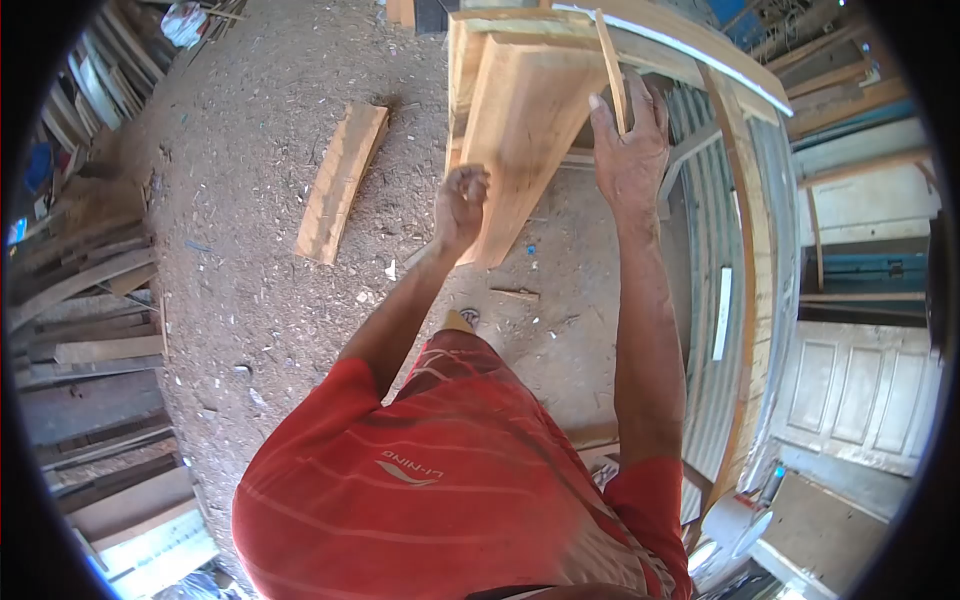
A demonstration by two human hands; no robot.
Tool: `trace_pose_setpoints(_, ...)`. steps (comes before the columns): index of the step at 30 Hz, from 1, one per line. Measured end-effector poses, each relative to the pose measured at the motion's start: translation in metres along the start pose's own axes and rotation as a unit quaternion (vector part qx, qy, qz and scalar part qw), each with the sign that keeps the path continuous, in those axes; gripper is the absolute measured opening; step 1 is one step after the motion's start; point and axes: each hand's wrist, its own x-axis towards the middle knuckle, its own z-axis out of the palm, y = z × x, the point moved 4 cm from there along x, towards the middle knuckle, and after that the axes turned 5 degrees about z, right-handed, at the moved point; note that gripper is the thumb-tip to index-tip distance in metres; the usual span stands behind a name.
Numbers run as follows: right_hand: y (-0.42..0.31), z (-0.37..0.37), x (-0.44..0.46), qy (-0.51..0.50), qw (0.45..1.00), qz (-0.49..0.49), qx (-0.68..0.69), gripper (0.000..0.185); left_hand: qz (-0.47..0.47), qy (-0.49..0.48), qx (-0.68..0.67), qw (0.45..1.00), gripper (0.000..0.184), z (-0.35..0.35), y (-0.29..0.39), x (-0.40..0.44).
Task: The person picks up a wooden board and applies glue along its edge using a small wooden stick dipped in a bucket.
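A wide wooden plank (530, 110) slopes away in front of me, beside more boards at its far end. My right hand (632, 150) is closed on a thin wooden strip (610, 65), which stands between thumb and fingers near the plank's right edge. At the plank's left edge is my left hand (462, 205), its fingers curled and slightly blurred. Whether anything lies inside that curl is hidden, and I cannot tell if it touches the plank.
A short wood offcut (343, 180) lies on the dirt floor among shavings. Stacked boards (105, 350) line the left side. To the right stand a wooden frame post (757, 300), corrugated sheeting (705, 270) and a white panelled door (850, 385). A small wood scrap (515, 294) lies near my foot.
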Motion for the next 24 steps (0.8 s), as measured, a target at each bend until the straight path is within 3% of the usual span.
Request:
trace_pose_setpoints(2, -0.001, -0.008, 0.006, 0.015, 0.999, 0.023, -0.034, 0.078, -0.023, -0.014, -0.027, 0.999, 0.035, 0.023, -0.025, -0.03)
trace_pose_setpoints(3, -0.031, 0.024, 0.013, 0.022, 0.999, 0.029, -0.017, 0.076, -0.043, -0.017, 0.018, 0.999, 0.035, -0.029, -0.009, -0.02)
trace_pose_setpoints(8, -0.022, 0.042, 0.021, -0.026, 0.999, 0.028, -0.036, 0.069, -0.133, -0.019, 0.054, 0.989, 0.032, -0.037, -0.025, -0.063)
trace_pose_setpoints(17, -0.028, 0.019, 0.014, -0.06, 0.995, 0.073, -0.027, 0.047, -0.108, -0.035, 0.024, 0.993, 0.034, -0.044, -0.012, -0.036)
trace_pose_setpoints(21, -0.019, 0.009, -0.002, -0.017, 1.0, 0.014, -0.01, 0.047, -0.053, -0.069, 0.011, 0.996, 0.034, -0.034, -0.018, -0.026)
trace_pose_setpoints(24, -0.024, -0.007, -0.023, -0.019, 0.999, 0.028, -0.003, 0.044, -0.063, -0.066, 0.086, 0.992, 0.043, -0.019, -0.012, -0.028)
